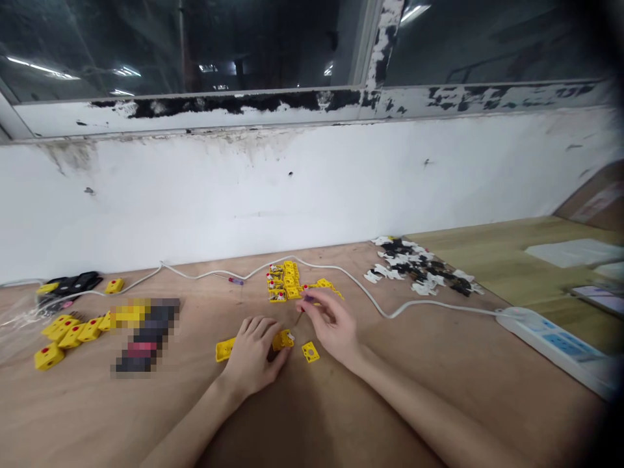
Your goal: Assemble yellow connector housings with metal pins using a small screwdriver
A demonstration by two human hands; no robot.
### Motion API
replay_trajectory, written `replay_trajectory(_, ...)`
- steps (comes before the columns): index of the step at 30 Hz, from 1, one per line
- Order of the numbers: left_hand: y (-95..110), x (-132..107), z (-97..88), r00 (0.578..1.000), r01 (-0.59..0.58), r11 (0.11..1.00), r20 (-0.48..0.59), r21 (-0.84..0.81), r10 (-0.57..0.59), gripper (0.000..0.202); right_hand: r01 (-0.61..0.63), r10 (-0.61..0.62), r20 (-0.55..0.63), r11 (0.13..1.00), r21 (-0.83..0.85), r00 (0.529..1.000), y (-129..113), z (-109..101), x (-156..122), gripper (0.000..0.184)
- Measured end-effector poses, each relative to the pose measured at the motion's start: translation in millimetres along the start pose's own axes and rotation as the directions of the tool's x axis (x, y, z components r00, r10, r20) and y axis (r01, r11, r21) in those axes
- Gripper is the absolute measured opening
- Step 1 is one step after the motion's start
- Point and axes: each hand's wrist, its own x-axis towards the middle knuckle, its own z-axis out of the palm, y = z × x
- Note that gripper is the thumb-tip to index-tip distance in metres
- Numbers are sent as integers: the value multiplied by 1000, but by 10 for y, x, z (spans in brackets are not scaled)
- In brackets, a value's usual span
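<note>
Left hand (253,356) is curled over a yellow plastic connector body (285,338), fingers closed and pressing it against the plywood bench (312,416), wrist low, forearm coming in from lower left. Right hand (329,325) is pinching a small screwdriver (305,307) between thumb and fingertips, wrist raised, forearm coming in from lower right. Its tip points down and left, near the connector body; contact can't be confirmed at this angle.

Risk: the tip could slip off if the body shifts under the left fingers, and then jab them. The right hand could also knock the loose yellow square plate (310,351) just below it. Another yellow plate (225,349) sits just left of the left hand. Ahead of both hands lies a heap of yellow connector parts (285,283), with a white cable (341,276) running behind it. Further right of the right hand are scattered black and white pieces (419,270).
</note>
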Motion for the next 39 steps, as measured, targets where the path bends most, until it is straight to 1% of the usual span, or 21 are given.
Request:
replay_trajectory(2,5,-6,13,999,-35,999,19,-32,36,31,-59,59,1,996,70,998,41,111,52,17)
replay_trajectory(4,-4,-20,25,998,-49,995,41,-85,53,28,-93,93,5,989,111,996,78,165,57,16)
replay_trajectory(6,-23,-31,38,998,-22,991,50,-129,29,25,-121,122,5,982,144,993,105,181,39,15)
replay_trajectory(9,-53,-35,60,999,19,988,44,-152,-13,24,-159,160,12,969,191,987,135,189,1,16)
replay_trajectory(12,-66,-31,74,999,6,988,42,-157,0,22,-179,174,45,966,186,984,169,208,-39,16)
replay_trajectory(14,-65,-28,73,999,-6,987,41,-159,13,21,-171,162,66,973,156,985,177,213,-51,16)
replay_trajectory(16,-63,-25,68,999,-9,988,39,-157,15,22,-136,126,94,984,117,988,150,194,-31,16)
replay_trajectory(18,-66,-22,67,999,-7,988,35,-156,12,22,-59,48,180,997,55,982,77,141,31,17)
replay_trajectory(19,-69,-21,69,999,-7,987,34,-158,12,22,-1,-2,258,1000,11,966,24,102,75,19)
replay_trajectory(21,-77,-23,76,999,-9,987,31,-163,14,22,127,-85,441,990,-67,894,-103,10,181,23)
replay_trajectory(22,-79,-25,80,999,-11,986,30,-167,16,23,164,-86,507,980,-111,857,-173,-36,238,24)
replay_trajectory(25,-77,-30,78,999,-12,984,31,-176,17,23,275,-5,667,913,-301,745,-386,-137,416,27)
replay_trajectory(27,-66,-28,66,999,-10,984,37,-176,17,23,395,71,762,822,-411,644,-512,-152,537,32)
replay_trajectory(29,-54,-23,51,999,-4,985,44,-170,12,23,556,110,852,713,-427,512,-602,-124,653,28)
replay_trajectory(31,-46,-18,42,999,1,987,48,-162,7,23,677,98,903,629,-382,419,-638,-70,750,25)
replay_trajectory(32,-45,-17,40,999,2,987,46,-159,6,24,717,85,920,600,-355,383,-636,-40,787,26)
replay_trajectory(34,-46,-18,42,999,-2,988,42,-157,8,24,775,67,945,556,-301,319,-607,17,840,29)
replay_trajectory(36,-50,-21,48,999,-5,987,37,-159,12,24,790,48,960,557,-256,278,-573,63,874,32)
replay_trajectory(37,-52,-22,52,999,-7,987,35,-160,13,24,779,41,962,578,-244,272,-565,83,888,33)
replay_trajectory(39,-55,-23,59,1000,-11,987,26,-160,16,23,730,52,959,637,-247,280,-580,123,918,32)
